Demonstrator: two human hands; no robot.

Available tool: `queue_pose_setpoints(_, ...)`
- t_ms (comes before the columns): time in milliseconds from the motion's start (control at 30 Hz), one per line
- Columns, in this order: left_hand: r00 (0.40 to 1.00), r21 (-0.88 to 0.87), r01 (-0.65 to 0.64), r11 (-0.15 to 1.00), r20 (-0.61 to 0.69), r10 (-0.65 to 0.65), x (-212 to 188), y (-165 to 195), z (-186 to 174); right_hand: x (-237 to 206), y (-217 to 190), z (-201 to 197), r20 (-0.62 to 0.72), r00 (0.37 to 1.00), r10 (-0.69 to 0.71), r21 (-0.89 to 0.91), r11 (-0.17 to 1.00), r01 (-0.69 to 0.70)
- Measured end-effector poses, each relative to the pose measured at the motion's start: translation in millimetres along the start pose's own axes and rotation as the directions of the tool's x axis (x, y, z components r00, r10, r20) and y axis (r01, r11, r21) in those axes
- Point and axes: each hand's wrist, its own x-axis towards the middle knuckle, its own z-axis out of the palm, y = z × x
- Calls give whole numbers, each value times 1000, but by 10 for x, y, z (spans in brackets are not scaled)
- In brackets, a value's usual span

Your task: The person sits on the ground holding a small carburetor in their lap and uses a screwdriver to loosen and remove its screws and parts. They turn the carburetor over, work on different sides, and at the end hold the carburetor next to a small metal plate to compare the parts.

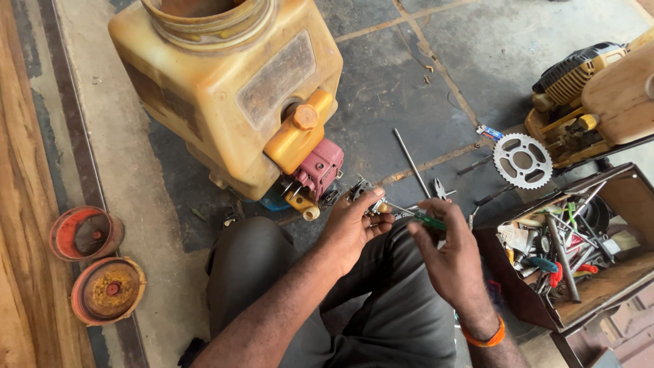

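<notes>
Metal part [376, 206], small and silvery with a brassy tip, sat pinched in my left hand [351, 228] above my lap, just in front of the big yellow tank [225, 88]. It looked knobbly and machined, too small for me to make out more.

My left hand was curled around that part, thumb on top, forearm coming up across my grey trousers [381, 307]. My right hand [449, 255] gripped a screwdriver [419, 217] with a green handle, fingers closed over the handle, its thin shaft pointing left so the tip met the part. An orange band [485, 339] circled my right wrist.

Far to the left, two round rusty red caps [95, 262] lay on the concrete edge beside wooden boards. The tank was worn plastic, stained and scuffed, with a wide threaded mouth, an orange-yellow knob on its side and a pinkish-red motor [320, 167] below it. The floor [402, 75] was dark, cracked stone slabs. A long steel rod [411, 162] lay on it near pliers [439, 189], then a toothed steel sprocket [522, 161] with cut-out holes. On the right stood a second yellow machine [579, 95], and below it an open wooden box [599, 286] crammed with greasy tools, spanners and bits with red grips.
</notes>
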Motion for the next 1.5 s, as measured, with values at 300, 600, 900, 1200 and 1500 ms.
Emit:
queue_pose_setpoints(300,999,0,-2,1000,-34,2,-4,13,-8,49,-100,-15,30,999,-27,-108,994,30)
queue_pose_setpoints(600,1000,0,-7,1000,-20,7,-7,22,-13,102,-119,-42,72,996,54,-114,992,-45)
queue_pose_setpoints(900,999,20,-23,1000,-38,24,-7,55,-14,137,-39,-32,166,968,189,-313,941,-130)
queue_pose_setpoints(1200,1000,0,-8,1000,-26,8,16,-10,-12,118,-92,-93,129,984,122,-148,984,-102)
queue_pose_setpoints(1500,1000,39,-1,999,-16,2,-6,27,12,120,-123,-87,55,998,3,-55,998,0)
